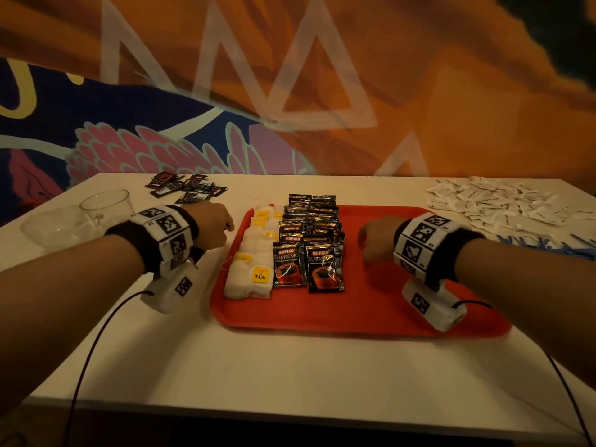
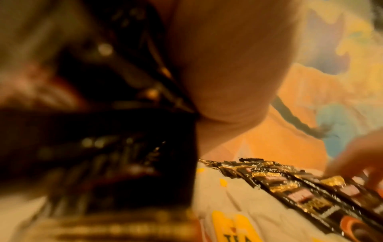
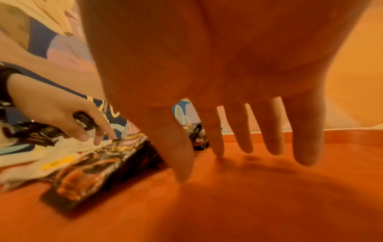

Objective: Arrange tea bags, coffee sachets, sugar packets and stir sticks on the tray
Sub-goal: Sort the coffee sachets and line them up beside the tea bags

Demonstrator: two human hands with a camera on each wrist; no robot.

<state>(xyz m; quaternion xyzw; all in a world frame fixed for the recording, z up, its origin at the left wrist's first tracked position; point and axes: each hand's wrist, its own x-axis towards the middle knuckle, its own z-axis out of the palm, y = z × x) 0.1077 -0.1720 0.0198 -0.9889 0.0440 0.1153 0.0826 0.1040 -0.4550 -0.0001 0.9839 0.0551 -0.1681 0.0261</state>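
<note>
Left grip: the left hand pinches a dark coffee sachet in curled fingers, at the tray's left edge beside the tea bags.
Right grip: the right hand hovers palm-down above bare red tray, fingers spread, holding nothing.
Key relation: the sachet rows run front to back, just right of the left hand.
Remaining: sugar packets and blue stir sticks lie on the tabletop right of the tray, nearer the right hand.
</note>
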